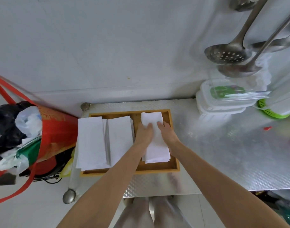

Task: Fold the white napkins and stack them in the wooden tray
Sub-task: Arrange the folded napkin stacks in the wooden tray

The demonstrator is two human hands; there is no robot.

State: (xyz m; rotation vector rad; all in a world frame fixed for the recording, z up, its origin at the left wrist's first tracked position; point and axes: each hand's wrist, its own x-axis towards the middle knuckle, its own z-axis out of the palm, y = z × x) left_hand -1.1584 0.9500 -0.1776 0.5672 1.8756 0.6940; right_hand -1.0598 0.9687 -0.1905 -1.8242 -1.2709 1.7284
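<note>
Carefully, we press the top folded white cloth napkin (155,137) onto its stack at the right of the shallow wooden tray (174,163), left hand (143,134) and right hand (167,133) flat-fingered; best to square the edges before letting go.
</note>
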